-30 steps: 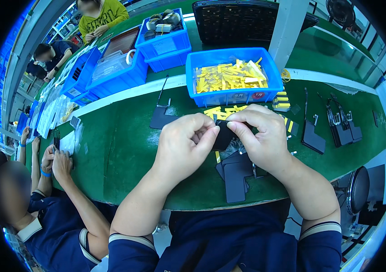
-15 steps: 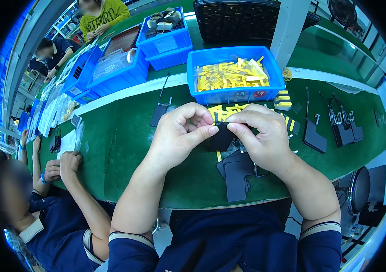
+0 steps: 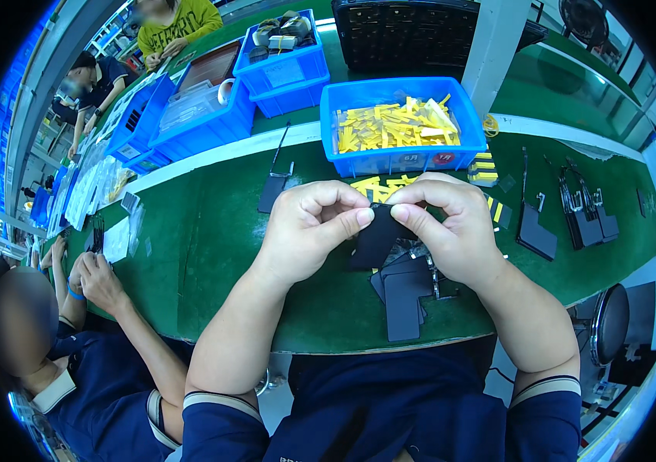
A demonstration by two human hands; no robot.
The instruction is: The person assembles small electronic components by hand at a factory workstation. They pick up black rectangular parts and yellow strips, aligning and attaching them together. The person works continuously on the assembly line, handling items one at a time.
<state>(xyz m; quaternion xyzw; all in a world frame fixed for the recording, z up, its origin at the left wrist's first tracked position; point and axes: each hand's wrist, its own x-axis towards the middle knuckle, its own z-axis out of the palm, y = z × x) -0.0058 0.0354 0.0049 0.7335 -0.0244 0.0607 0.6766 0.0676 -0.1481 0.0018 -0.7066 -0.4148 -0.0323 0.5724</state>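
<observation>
Between my two hands hangs a flat black L-shaped part [image 3: 376,240], pinched along its upper edge. My left hand [image 3: 320,231] grips the left corner with thumb and forefinger. The thumb and forefinger of my right hand [image 3: 443,223] close on the right corner. Below it, a stack of similar black L-shaped parts [image 3: 402,306] lies near the table's front edge, with small metal connectors beside my right hand. Just beyond my fingertips is a loose heap of yellow strips [image 3: 382,189].
Beyond my hands stands a blue bin [image 3: 402,161] of yellow strips. Black parts with cables [image 3: 535,231] lie right, and another part [image 3: 271,192] lies left. More blue bins [image 3: 205,127] stand at the back left. A co-worker's hands [image 3: 97,281] work at the left; two people sit farther back.
The black part between my hands now shows more of its face and hangs lower left. My hands stay nearly in place. The left co-worker's hands have lifted and drawn back toward the body.
</observation>
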